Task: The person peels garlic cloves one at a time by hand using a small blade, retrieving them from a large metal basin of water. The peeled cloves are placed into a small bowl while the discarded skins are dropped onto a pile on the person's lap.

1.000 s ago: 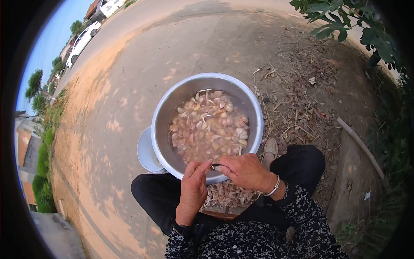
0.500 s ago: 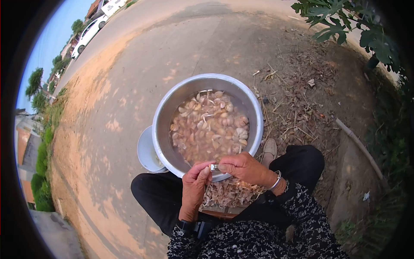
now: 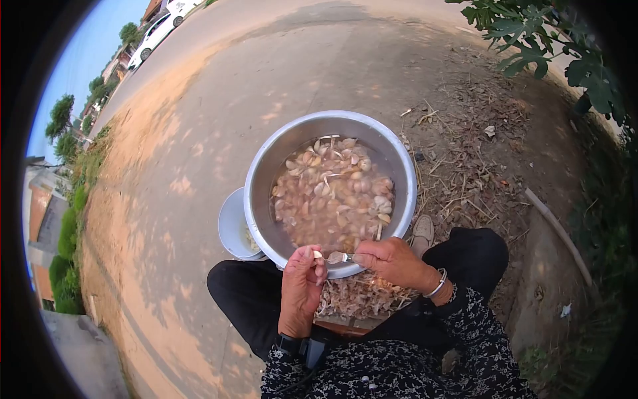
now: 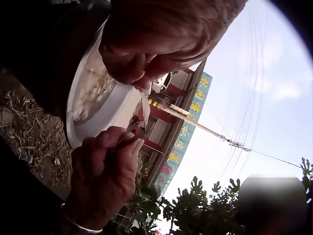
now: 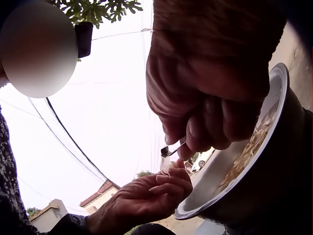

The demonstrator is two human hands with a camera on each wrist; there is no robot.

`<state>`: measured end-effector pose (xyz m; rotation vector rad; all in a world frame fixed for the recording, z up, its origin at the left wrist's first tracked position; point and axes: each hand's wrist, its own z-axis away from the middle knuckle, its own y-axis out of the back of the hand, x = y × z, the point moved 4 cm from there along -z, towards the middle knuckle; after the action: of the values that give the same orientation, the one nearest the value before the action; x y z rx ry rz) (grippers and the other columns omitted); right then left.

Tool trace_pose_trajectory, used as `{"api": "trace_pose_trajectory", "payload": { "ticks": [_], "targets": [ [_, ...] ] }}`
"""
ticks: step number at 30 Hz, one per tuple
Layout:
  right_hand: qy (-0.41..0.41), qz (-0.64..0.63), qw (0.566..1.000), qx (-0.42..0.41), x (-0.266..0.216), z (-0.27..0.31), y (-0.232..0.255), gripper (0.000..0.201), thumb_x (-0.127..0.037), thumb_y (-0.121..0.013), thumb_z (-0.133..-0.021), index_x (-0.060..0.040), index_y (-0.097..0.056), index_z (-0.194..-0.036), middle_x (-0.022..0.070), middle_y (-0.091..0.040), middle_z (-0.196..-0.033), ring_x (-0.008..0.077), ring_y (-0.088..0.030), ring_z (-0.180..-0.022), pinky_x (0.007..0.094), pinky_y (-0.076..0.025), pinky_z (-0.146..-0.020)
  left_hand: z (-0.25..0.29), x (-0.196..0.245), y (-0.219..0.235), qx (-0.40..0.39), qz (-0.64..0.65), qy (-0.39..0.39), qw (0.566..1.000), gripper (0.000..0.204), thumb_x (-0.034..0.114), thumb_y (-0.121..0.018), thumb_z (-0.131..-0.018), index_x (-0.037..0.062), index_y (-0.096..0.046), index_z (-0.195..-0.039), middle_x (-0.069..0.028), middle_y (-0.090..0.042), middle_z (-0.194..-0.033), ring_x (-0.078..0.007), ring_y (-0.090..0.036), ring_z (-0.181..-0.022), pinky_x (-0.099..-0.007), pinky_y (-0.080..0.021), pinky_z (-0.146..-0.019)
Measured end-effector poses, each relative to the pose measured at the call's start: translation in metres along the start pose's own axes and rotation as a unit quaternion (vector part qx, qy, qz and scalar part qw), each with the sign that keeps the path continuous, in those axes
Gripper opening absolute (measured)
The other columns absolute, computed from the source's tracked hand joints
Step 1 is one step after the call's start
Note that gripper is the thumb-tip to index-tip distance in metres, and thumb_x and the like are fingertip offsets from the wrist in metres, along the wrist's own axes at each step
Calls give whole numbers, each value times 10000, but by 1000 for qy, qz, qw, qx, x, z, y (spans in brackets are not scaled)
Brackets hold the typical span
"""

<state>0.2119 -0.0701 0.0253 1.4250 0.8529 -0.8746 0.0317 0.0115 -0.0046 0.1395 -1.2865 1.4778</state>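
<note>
My left hand [image 3: 302, 286] pinches a pale peeled garlic clove [image 3: 317, 255] between thumb and fingertips, over the near rim of a big metal basin [image 3: 413, 186]. Facing it, my right hand [image 3: 399, 263] grips a small metal tool [image 5: 181, 142], its handle hidden in the fingers. A thin piece of garlic skin [image 3: 335, 257] is at the tool's tip, between the two hands. In the basin, many unpeeled garlic cloves [image 3: 332, 193] lie in cloudy water. Below the hands is a heap of garlic skins [image 3: 362, 299].
A smaller pale bowl [image 3: 231, 223] with some cloves stands left of the basin, partly under its rim. Legs in dark trousers [image 3: 242, 299] flank the heap of skins. Dry leaves [image 3: 478, 159] and a stick [image 3: 558, 233] lie to the right.
The hands have drawn slightly apart, and the clove and the loose piece of skin now show between them. The whole scene has shifted a little to the right in the head view.
</note>
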Motion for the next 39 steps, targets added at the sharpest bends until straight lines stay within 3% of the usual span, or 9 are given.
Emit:
{"api": "trace_pose_trajectory", "payload": {
  "ticks": [4,6,7,11,20,25,31,37,39],
  "targets": [
    [64,-48,989,-122,-11,8,-24,256,-345,-537,-939,-110,-636,-913,141,-634,-739,341,-645,-735,471,-489,-637,11,5,-2,-18,-37,-12,999,189,185,-592,-954,9,-574,-1021,-48,-593,-771,-98,-507,-604,-219,-373,-504],
    [63,211,947,-234,-19,17,-47,213,-299,-576,-926,-92,-610,-895,138,-615,-723,328,-636,-690,430,-483,-596,20,8,-2,-6,-52,-22,998,173,177,-594,-954,19,-563,-1016,-49,-595,-770,-98,-512,-597,-216,-377,-501],
    [98,190,968,-134,-15,16,-49,216,-321,-575,-917,-108,-594,-893,119,-629,-743,331,-647,-713,451,-494,-604,25,10,0,6,-69,-29,997,158,169,-596,-953,29,-553,-1011,-50,-597,-768,-98,-517,-591,-213,-380,-499],
    [68,109,992,14,-29,10,-28,254,-321,-570,-915,-67,-554,-899,131,-633,-717,344,-642,-663,446,-494,-575,36,6,4,26,-78,-43,996,140,150,-603,-948,42,-536,-1008,-50,-605,-768,-96,-527,-581,-203,-390,-499],
    [87,111,989,49,-27,8,-32,212,-246,-597,-904,-71,-520,-814,117,-609,-674,328,-624,-610,433,-481,-530,34,-4,0,34,-87,-48,994,132,144,-606,-946,42,-538,-995,-44,-594,-765,-96,-516,-582,-203,-390,-505],
    [60,98,990,82,-23,10,-28,182,-243,-598,-903,-82,-555,-829,104,-605,-685,317,-624,-616,423,-480,-532,27,-17,2,-14,121,58,991,123,135,-616,-931,50,-531,-954,-41,-550,-759,-104,-462,-586,-207,-364,-499],
    [46,117,989,79,-28,10,-29,147,-226,-600,-899,-92,-564,-850,101,-609,-711,314,-630,-642,413,-483,-540,29,-13,-2,49,-31,-49,997,117,134,-607,-935,52,-524,-943,-55,-567,-775,-109,-478,-595,-213,-372,-497],
    [65,109,989,80,-21,10,-33,177,-237,-587,-896,-84,-532,-826,122,-604,-652,334,-634,-622,443,-482,-533,27,-23,-1,9,22,58,998,159,195,-573,-968,42,-538,-993,-53,-577,-755,-109,-496,-586,-211,-375,-503],
    [58,110,990,73,-19,11,-33,176,-237,-585,-894,-83,-533,-825,123,-604,-651,334,-636,-625,444,-483,-534,30,-22,-10,24,-31,31,999,178,217,-562,-975,42,-543,-997,-49,-577,-750,-106,-498,-587,-210,-373,-506]
  ]
}}
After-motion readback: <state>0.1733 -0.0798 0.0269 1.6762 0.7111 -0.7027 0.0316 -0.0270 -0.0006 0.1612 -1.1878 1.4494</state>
